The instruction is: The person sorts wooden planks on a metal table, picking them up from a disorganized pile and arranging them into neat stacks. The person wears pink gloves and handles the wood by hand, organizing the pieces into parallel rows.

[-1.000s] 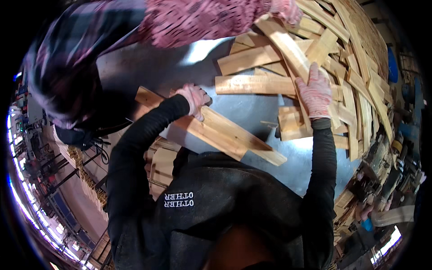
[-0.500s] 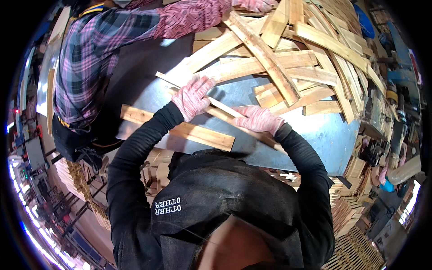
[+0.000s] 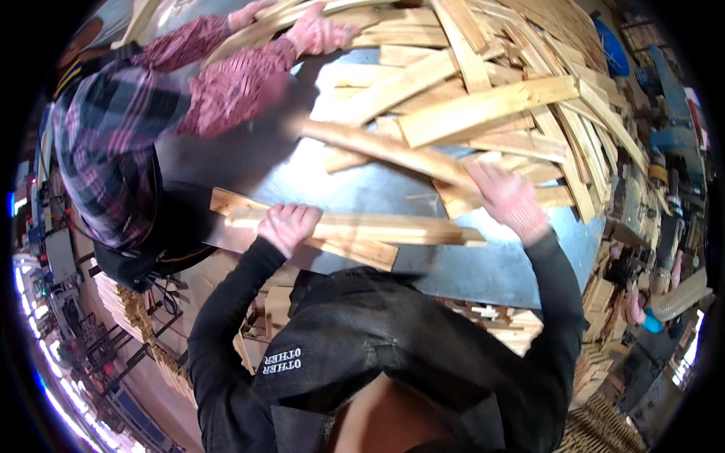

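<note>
My left hand [image 3: 290, 229], in a pink-and-white knit glove, is closed round a wooden strip [image 3: 377, 223], with more wood tight alongside it. These strips lie above another wooden board [image 3: 359, 251] near the table's front edge. Off to the right, my right hand [image 3: 510, 198], gloved alike and somewhat blurred, grips the right end of a wooden plank [image 3: 389, 153]. That plank slants up to the left, its far end smeared by motion. Part of the right hand's fingers is hidden in the blur.
A large pile of loose boards [image 3: 491, 113] covers the far and right side of the metal table [image 3: 529, 260]. At the left stands a co-worker in a plaid shirt [image 3: 113, 136], with a gloved hand [image 3: 321, 32] near the pile. Stacked wood [image 3: 124, 309] stands at lower left.
My left hand has moved left and nearer with the strips. My right hand has let go of a strip, moved right and taken hold of a plank. The co-worker's arms have shifted left.
</note>
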`<state>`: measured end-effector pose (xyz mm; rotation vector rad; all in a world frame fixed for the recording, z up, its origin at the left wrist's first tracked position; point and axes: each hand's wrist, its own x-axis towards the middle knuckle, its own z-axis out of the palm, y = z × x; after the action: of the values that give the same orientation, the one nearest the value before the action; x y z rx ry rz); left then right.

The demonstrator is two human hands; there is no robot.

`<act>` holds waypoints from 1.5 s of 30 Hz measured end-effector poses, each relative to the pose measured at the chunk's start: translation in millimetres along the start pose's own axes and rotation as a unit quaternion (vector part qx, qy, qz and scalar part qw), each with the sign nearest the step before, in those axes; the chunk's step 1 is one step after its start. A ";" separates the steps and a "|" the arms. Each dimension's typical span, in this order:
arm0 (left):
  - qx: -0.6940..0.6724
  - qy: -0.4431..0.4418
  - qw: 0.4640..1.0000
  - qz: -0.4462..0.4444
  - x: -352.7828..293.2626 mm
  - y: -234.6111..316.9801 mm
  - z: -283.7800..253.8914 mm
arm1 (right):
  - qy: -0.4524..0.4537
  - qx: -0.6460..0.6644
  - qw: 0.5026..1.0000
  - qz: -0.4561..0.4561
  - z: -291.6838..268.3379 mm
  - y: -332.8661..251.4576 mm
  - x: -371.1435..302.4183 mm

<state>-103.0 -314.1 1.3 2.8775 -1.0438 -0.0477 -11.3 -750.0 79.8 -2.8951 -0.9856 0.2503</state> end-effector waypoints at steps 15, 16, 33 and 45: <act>-0.139 -0.144 0.967 -0.157 -110.6 -44.4 -11.5 | 0.157 0.427 0.879 0.144 -88.4 -64.1 215.5; -0.127 -0.109 0.976 -0.138 -108.4 -44.7 -11.4 | 0.215 0.278 0.932 0.094 -80.3 -33.6 279.4; -0.157 0.036 0.806 -0.570 -240.3 26.7 -98.7 | 0.088 0.188 0.977 -0.055 61.1 -120.8 117.3; -0.464 0.269 0.585 -0.608 -111.7 45.0 -51.7 | -0.070 0.461 0.883 0.045 109.5 -204.2 64.3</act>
<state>-214.6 -273.6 56.9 1.7640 0.9255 0.1451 -102.9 -547.2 -11.6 -2.0479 -0.5124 0.7148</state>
